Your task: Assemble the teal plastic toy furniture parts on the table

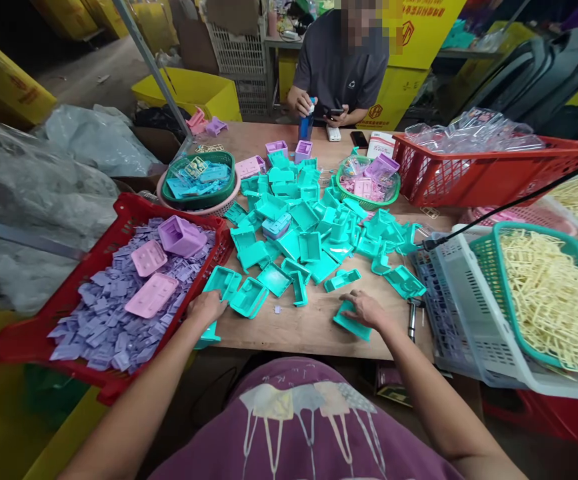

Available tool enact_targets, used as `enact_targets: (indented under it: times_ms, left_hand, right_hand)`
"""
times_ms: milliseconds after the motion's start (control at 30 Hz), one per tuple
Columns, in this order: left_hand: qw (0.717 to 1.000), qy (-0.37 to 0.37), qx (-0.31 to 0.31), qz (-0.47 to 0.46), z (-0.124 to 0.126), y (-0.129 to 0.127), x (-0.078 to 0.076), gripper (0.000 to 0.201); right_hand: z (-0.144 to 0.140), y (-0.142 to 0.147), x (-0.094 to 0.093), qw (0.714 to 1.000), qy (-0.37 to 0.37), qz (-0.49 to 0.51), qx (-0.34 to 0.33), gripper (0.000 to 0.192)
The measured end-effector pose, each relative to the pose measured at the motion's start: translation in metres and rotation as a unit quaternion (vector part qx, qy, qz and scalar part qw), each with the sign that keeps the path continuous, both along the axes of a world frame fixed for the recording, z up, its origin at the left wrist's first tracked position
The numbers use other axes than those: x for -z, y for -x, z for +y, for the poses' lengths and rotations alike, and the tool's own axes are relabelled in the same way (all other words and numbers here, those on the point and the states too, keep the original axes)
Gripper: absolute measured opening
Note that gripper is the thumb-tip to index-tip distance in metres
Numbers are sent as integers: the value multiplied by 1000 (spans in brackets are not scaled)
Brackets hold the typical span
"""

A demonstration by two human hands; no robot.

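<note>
While the left hand [207, 308] rests palm-down by the red crate [119, 220], right fingers [356, 303] clamp a teal tray [351, 325].

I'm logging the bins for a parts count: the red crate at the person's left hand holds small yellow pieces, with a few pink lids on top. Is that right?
Not quite. In the head view the red crate beside the left hand holds small purple pieces, not yellow ones. The pink lids do lie on top.

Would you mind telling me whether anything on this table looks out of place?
A lone purple case sits in the teal pile, and a teal piece under the left hand overhangs the table edge.
</note>
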State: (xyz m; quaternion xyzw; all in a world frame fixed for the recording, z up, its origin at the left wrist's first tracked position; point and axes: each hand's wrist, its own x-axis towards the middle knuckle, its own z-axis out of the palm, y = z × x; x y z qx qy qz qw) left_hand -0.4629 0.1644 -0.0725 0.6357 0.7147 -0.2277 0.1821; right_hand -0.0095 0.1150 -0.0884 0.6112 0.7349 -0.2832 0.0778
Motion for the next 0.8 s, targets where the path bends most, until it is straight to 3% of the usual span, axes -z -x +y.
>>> enact_targets:
  times_ms: [67,133,200,267,367,467,567,700,800]
  left_hand:
    - [1000,5,2,6,-3,1,1,40]
    - [1000,8,4,10,-6,4,2,39]
    - [1000,8,6,13,-8,7,2,41]
    - [1000,8,7,19,-11,11,3,48]
    - [1000,11,11,25,-13,17,2,51]
    - [999,13,15,26,-13,19,-1,43]
    - [1000,12,19,19,-7,11,-3,38]
    - [1000,5,29,-9,19,-11,0,34]
    - [998,-9,42,-37,42,-24,-4,33]
  right_hand:
    - [3,14,-7,997,-74,-35,-3,35]
    - [5,45,-17,989,-132,-35,-51,25]
    - [10,91,-21,982,-136,13,-133,22]
    - [20,141,-18,956,-156,65,-238,30]
    - [41,200,-7,937,-159,68,-302,35]
    - [52,229,3,942,-102,53,-314,31]
    - [36,242,8,949,-52,49,-306,29]
    - [2,269,15,965,14,48,-258,21]
    - [0,301,21,977,36,68,-198,26]
